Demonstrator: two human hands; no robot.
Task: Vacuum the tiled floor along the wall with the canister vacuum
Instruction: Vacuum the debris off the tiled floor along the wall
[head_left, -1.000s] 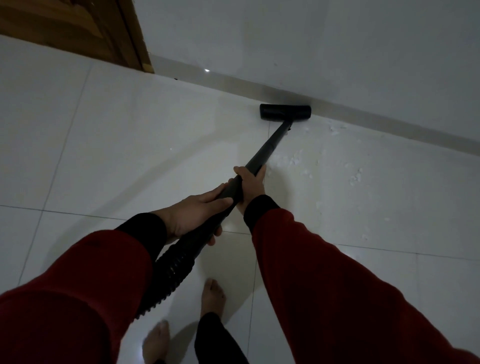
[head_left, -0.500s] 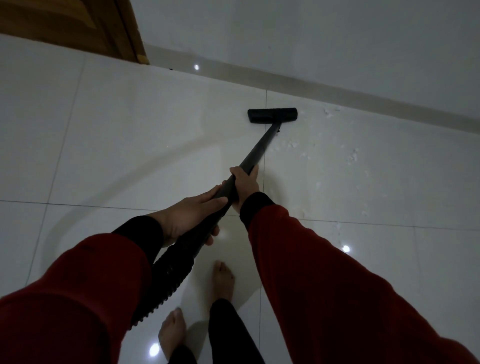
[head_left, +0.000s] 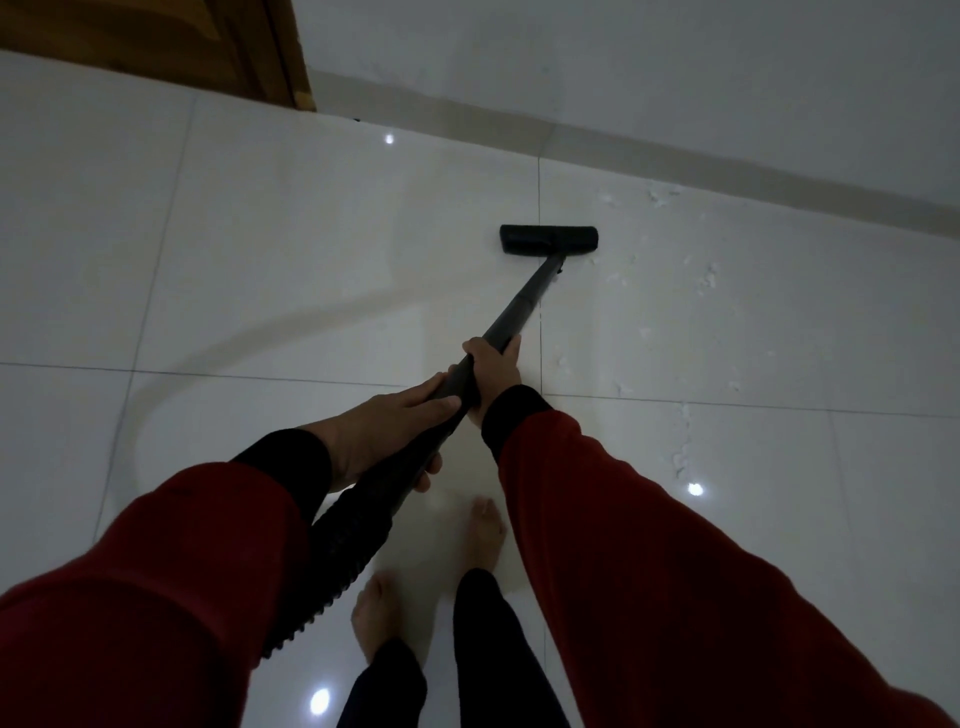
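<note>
The black vacuum floor head (head_left: 548, 239) rests flat on the white tiled floor (head_left: 291, 260), a short way out from the wall's skirting (head_left: 675, 156). A dark wand (head_left: 524, 301) runs back from it to my hands. My right hand (head_left: 493, 371) is shut around the wand further forward. My left hand (head_left: 384, 431) grips it just behind, where the ribbed black hose (head_left: 337, 551) begins. White crumbs and flecks of debris (head_left: 706, 278) lie scattered on the tiles right of the head. The canister is out of sight.
A wooden door frame (head_left: 280, 57) stands at the upper left against the white wall (head_left: 623, 62). My bare feet (head_left: 485, 530) stand on the tiles just below my hands. More white debris (head_left: 683, 441) trails along a grout line to the right.
The floor head has been drawn back from the skirting toward me, leaving a gap to the wall. Both hands kept their grip on the wand.
</note>
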